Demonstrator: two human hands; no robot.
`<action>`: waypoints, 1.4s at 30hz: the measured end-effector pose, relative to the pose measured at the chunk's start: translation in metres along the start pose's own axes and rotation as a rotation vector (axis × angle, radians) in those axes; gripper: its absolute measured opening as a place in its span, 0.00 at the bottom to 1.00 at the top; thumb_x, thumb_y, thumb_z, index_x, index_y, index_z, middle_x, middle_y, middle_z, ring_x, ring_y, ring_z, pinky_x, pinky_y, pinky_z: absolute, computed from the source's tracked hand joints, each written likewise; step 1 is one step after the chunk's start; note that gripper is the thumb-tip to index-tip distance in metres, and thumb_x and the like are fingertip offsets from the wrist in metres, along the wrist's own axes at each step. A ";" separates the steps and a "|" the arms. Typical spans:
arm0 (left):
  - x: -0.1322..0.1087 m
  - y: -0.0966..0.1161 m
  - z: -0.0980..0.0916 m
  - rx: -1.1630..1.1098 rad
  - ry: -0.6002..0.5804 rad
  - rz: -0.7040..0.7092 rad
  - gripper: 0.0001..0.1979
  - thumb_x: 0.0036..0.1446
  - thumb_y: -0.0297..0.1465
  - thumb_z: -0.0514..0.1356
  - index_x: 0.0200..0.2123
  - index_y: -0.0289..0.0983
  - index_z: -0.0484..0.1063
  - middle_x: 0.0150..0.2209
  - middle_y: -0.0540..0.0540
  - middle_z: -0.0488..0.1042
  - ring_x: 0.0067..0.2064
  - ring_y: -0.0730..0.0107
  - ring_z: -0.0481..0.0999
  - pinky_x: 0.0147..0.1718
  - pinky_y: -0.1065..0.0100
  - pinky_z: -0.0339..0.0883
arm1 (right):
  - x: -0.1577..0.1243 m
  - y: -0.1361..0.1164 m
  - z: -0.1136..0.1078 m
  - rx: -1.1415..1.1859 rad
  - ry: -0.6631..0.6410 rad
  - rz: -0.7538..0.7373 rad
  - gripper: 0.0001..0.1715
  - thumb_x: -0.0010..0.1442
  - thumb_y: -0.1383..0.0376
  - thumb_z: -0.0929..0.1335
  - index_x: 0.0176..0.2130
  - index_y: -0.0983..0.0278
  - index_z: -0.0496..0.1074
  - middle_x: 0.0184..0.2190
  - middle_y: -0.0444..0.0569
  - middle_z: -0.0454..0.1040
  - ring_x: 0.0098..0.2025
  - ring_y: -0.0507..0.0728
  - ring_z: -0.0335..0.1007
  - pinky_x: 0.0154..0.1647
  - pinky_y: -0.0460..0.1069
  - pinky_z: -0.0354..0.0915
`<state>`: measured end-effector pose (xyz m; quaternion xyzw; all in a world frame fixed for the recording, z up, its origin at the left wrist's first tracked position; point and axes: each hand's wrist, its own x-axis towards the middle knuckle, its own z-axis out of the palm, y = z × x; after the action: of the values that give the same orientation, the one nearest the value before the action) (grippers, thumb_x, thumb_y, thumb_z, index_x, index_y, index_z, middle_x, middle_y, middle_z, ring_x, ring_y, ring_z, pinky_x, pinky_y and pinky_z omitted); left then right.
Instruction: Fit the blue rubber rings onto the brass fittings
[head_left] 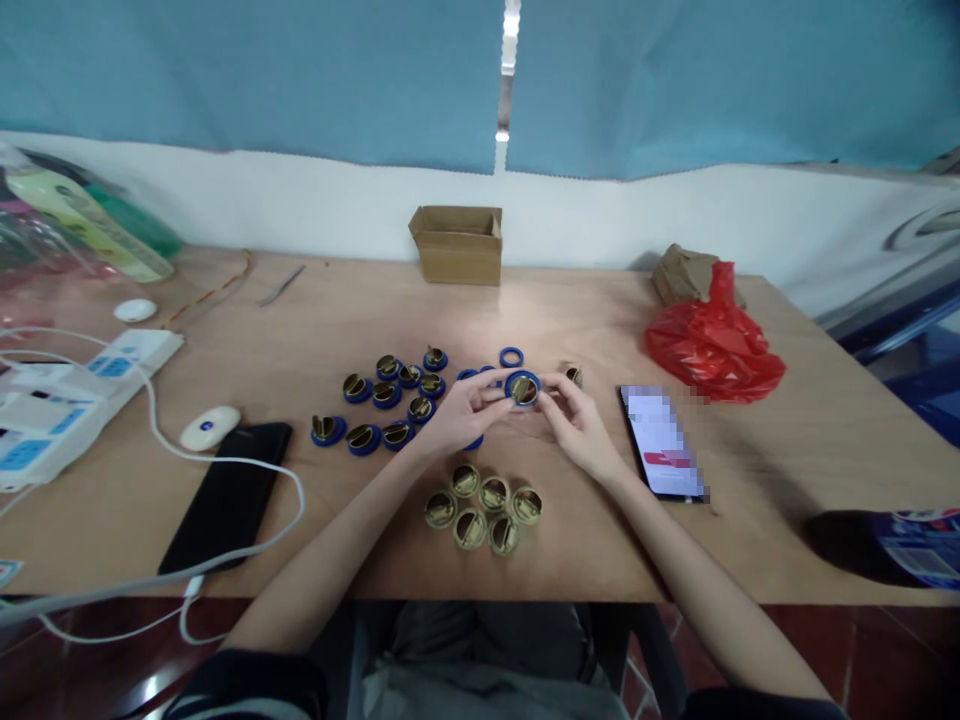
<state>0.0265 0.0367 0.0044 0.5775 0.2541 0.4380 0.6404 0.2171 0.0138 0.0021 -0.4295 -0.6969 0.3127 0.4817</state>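
Note:
Between my two hands is a round brass fitting [523, 389] with a blue ring around its edge. My left hand [466, 412] grips it from the left side, thumb and fingers pinched on the rim. On the opposite side, my right hand [579, 422] has its thumb and fingers closed on the same rim. One loose blue ring [511, 356] lies just behind the held piece, and more blue rings [472, 440] are partly hidden by my left hand. A single brass fitting [574, 374] sits behind my right hand.
Several blue-ringed brass fittings [385, 394] lie to the left; several without rings [470, 528] lie near the front edge. Around them are a cardboard box [461, 262], red plastic bag [712, 345], lit phone [660, 442], black phone [229, 495], power strip [142, 355] and dark bottle [855, 545].

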 end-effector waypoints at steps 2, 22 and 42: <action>0.000 0.001 -0.001 0.083 0.041 0.028 0.21 0.59 0.36 0.66 0.54 0.36 0.77 0.46 0.40 0.83 0.49 0.56 0.83 0.54 0.51 0.76 | 0.000 -0.002 -0.001 -0.042 0.017 -0.030 0.09 0.70 0.62 0.64 0.47 0.61 0.73 0.45 0.52 0.79 0.46 0.58 0.77 0.48 0.54 0.72; -0.003 -0.002 0.002 0.197 0.218 0.103 0.23 0.54 0.29 0.69 0.53 0.37 0.69 0.51 0.39 0.79 0.53 0.61 0.80 0.52 0.60 0.76 | 0.011 0.032 -0.037 -0.500 0.016 0.299 0.06 0.61 0.63 0.69 0.35 0.63 0.72 0.23 0.45 0.73 0.26 0.56 0.69 0.30 0.49 0.60; -0.004 -0.002 0.002 0.231 0.209 0.124 0.19 0.56 0.29 0.68 0.50 0.37 0.70 0.49 0.40 0.79 0.52 0.62 0.81 0.52 0.61 0.76 | 0.013 0.027 -0.035 -0.789 -0.327 0.340 0.03 0.67 0.69 0.66 0.38 0.66 0.71 0.37 0.59 0.80 0.39 0.61 0.75 0.36 0.50 0.59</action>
<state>0.0270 0.0324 0.0023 0.6132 0.3316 0.5022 0.5117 0.2557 0.0380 -0.0040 -0.6334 -0.7491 0.1617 0.1071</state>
